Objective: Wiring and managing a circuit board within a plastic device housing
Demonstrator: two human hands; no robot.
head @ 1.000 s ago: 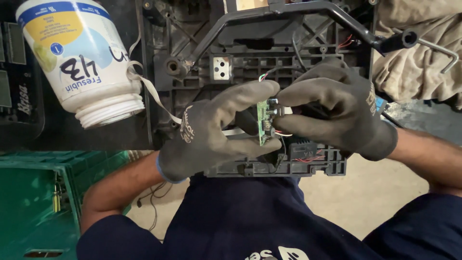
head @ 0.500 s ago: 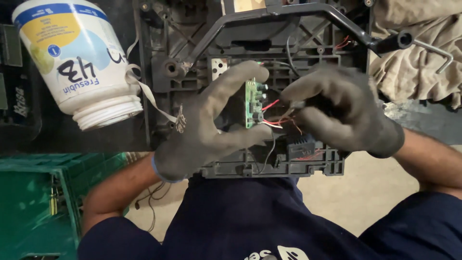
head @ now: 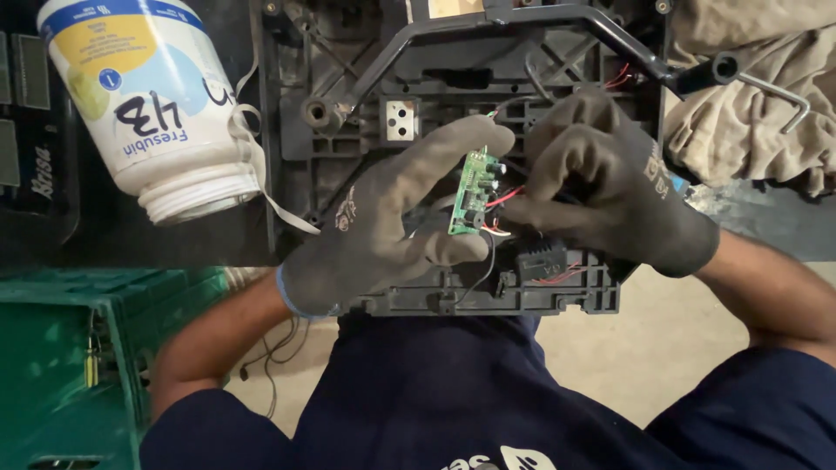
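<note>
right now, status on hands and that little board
Left hand pinching green circuit board. Right hand at its red wires. Board still tethered over black chassis.

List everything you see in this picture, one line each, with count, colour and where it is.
circuit board: one, green, pinched between both hands at centre
wires: several, red and white, running from the board
plastic chassis: one, dark grey, under the hands
tub: one, white with blue and yellow label, upper left, on its side
crate: one, green, lower left
cloth: one, beige, upper right
hex key: one, metal, on the cloth
left hand: grey glove, holding the board
right hand: grey glove, at the wires
</note>
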